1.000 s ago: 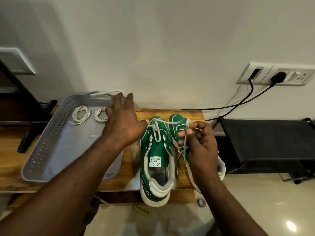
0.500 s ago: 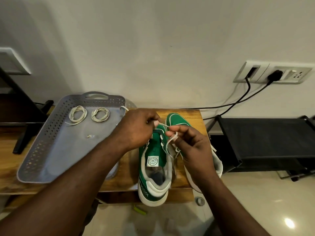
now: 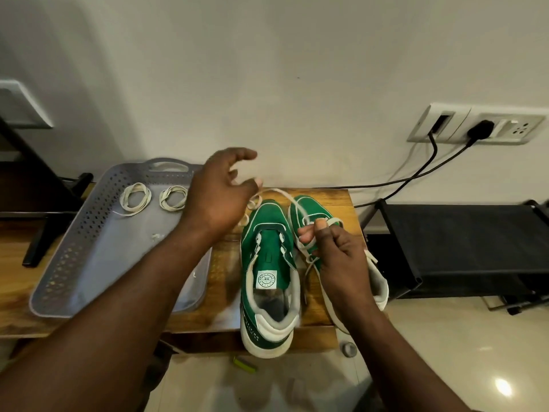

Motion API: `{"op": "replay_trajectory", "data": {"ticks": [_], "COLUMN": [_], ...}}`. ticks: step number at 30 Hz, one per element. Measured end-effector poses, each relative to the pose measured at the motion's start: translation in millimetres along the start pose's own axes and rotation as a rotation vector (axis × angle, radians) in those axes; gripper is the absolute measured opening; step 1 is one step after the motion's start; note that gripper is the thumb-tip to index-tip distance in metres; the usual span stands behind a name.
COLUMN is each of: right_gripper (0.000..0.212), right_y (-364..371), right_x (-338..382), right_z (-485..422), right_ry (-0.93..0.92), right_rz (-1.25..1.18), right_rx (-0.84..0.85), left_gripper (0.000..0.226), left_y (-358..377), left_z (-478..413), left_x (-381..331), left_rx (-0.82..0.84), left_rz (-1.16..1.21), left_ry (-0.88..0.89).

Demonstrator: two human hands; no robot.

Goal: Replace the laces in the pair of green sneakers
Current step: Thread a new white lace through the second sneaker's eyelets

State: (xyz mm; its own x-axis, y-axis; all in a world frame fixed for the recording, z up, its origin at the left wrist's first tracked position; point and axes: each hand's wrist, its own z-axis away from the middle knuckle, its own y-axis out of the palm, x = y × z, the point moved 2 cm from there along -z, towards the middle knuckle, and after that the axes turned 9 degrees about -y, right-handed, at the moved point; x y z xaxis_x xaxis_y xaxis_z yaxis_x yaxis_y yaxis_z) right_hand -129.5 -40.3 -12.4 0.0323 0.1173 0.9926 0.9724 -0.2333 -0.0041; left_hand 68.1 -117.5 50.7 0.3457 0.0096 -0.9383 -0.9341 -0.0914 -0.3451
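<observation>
So the right hand (image 3: pixel 338 251) pinches the flat white shoelace (image 3: pixel 285 194) between thumb and forefinger over the right green suede sneaker (image 3: pixel 309 208). The lace runs left to the left hand (image 3: pixel 217 200), whose fingers are loosely curled above the left green sneaker (image 3: pixel 267 233). It's too blurry to tell if that hand grips anything. Both shoes sit on a wooden table (image 3: pixel 335 203), with a grey perforated plastic tray (image 3: pixel 104 248) on the left and a white wall (image 3: pixel 267 69) behind.

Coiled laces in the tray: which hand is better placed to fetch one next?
Left, probably. The left hand, trailing the loose lace, hovers beside the tray near the coiled laces; the right hand pinches that lace over the right sneaker.
</observation>
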Motion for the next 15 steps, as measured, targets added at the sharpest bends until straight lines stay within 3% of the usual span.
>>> {"op": "replay_trajectory", "data": {"ticks": [2,5,10,15], "right_gripper": [0.027,0.023,0.020,0.032], "right_y": [-0.8,-2.5,-2.6,3.7], "right_x": [-0.3,3.8,8.8,4.3], "right_z": [-0.5,-2.7,-2.1,2.6], "right_ry": [0.003,-0.028,-0.064,-0.110], "right_rz": [0.024,0.072,0.131,0.270], "right_rx": [0.004,0.006,0.041,0.090], "left_gripper": [0.027,0.024,0.041,0.035], "left_y": [8.2,21.4,34.8,37.1], "left_z": [5.0,12.2,22.2,25.5], "left_x": [9.2,17.4,23.7,20.0], "left_rx": [0.069,0.249,0.429,0.481], "left_rz": [-0.368,-0.663,-0.916,-0.952], "left_ry": [0.039,0.003,-0.132,-0.160]}}
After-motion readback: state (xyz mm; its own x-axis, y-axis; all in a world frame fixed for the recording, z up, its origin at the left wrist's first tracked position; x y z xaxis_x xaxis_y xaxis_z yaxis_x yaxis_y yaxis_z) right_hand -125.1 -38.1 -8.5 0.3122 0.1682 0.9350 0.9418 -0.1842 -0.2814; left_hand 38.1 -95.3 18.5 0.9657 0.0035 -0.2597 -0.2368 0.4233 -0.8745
